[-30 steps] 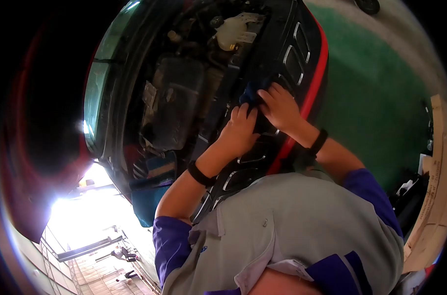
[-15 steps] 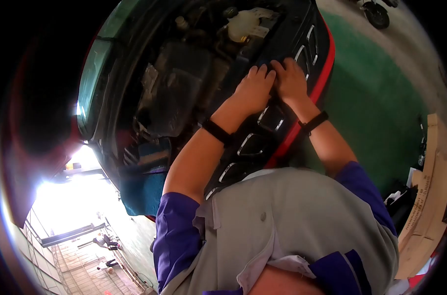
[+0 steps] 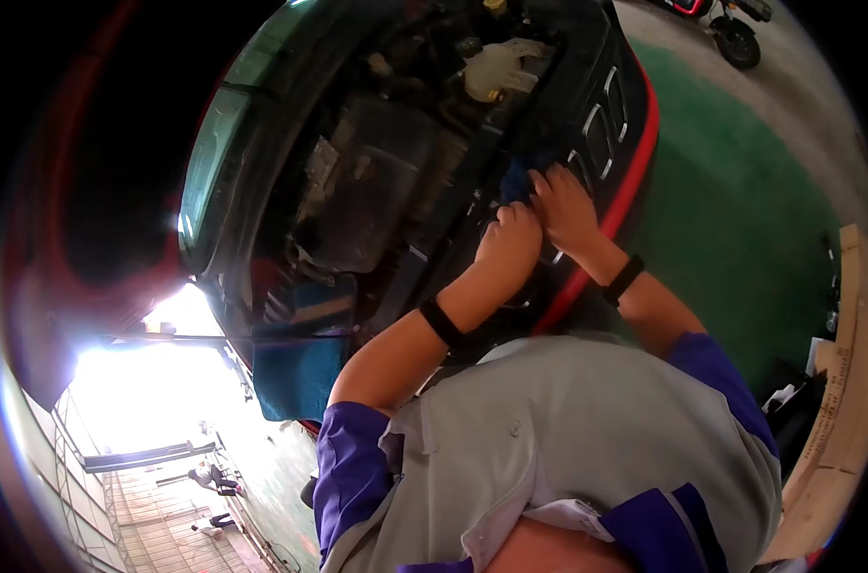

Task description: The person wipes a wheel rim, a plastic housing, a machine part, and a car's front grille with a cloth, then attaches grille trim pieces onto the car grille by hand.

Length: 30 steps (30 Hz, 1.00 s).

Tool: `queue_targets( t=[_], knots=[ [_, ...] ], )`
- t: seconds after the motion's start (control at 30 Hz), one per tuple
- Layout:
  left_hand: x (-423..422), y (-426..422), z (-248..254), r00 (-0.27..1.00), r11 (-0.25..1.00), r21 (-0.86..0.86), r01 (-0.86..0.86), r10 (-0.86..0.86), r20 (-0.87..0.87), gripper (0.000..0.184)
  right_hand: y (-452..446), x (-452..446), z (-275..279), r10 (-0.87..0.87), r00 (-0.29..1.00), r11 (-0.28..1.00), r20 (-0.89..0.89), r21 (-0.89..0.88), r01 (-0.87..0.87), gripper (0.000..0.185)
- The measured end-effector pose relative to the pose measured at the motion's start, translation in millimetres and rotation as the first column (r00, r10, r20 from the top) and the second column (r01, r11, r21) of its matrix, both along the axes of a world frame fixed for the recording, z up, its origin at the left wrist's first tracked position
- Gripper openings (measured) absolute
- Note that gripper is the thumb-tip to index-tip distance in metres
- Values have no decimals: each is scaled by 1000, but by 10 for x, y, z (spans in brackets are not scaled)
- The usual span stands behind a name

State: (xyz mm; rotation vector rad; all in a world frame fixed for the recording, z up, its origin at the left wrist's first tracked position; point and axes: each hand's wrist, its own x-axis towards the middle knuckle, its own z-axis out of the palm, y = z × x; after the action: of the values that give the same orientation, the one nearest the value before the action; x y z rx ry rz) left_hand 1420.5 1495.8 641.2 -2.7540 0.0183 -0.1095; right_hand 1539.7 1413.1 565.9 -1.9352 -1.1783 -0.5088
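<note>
A dark blue cloth (image 3: pixel 518 180) lies bunched on the black front panel (image 3: pixel 587 95) of a red car, at the edge of its uncovered engine bay. My left hand (image 3: pixel 512 241) is closed at the near end of the cloth, fingers curled under and partly hidden. Just beside it, my right hand (image 3: pixel 563 205) bends its fingers onto the cloth from the right. Both hands are close together above the chrome-edged grille slots (image 3: pixel 598 138). A black band (image 3: pixel 442 325) circles my left wrist, and another is on the right.
Inside the engine bay are a dark engine cover (image 3: pixel 372 181) and a whitish tank (image 3: pixel 491 72). A teal cover (image 3: pixel 300 382) drapes over the car's side. Long cardboard (image 3: pixel 840 401) stands at right on the green floor (image 3: pixel 720 210). Distant people (image 3: pixel 212 477) appear lower left.
Both hands have shifted nearer to my body along the front panel. The blue cloth now shows beyond the fingers. The view has moved slightly, so the car sits further right.
</note>
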Motion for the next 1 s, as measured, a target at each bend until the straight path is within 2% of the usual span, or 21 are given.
queue_targets(
  t=[0.07,0.17,0.3,0.37,0.5,0.57,0.6,0.67,0.77,0.83,0.93,1.0],
  knots=[
    [34,-9,-37,996,1000,0,5,-5,88,31,29,92,35,-5,1000,997,16,-81,6,40],
    [184,67,-22,994,1000,-17,3,-1,107,32,118,381,81,0,998,982,60,-187,11,43],
    [331,106,-145,984,1000,10,-27,25,178,31,250,558,62,-48,984,975,170,-206,83,45],
    [327,49,-154,985,997,52,-57,48,164,30,267,579,63,-32,990,979,137,-195,58,44],
    [112,-47,-41,996,996,84,44,-51,74,29,84,402,45,24,996,993,90,-114,-14,41],
    [-75,-125,-34,996,994,79,76,-80,46,29,-46,193,89,47,999,997,-19,-62,-48,38],
    [-158,-127,-34,996,996,48,80,-82,42,30,-118,99,98,56,996,998,-75,-37,-59,37],
    [-332,-64,7,994,995,-7,104,-104,29,32,-141,-122,27,95,993,995,-76,28,-94,37],
    [-556,-72,252,977,994,-96,48,-67,-205,39,-182,-407,-92,149,986,981,-77,140,-137,37],
    [-651,-85,260,971,989,-143,41,-73,-229,43,-209,-473,-93,208,974,966,-93,176,-189,39],
    [-655,-133,289,969,967,-235,101,-149,-198,47,-300,-462,-40,233,882,972,-411,124,-199,40],
    [-535,-255,345,971,948,-288,132,-183,-157,47,-339,-401,1,166,817,981,-552,179,-79,40]
  ],
)
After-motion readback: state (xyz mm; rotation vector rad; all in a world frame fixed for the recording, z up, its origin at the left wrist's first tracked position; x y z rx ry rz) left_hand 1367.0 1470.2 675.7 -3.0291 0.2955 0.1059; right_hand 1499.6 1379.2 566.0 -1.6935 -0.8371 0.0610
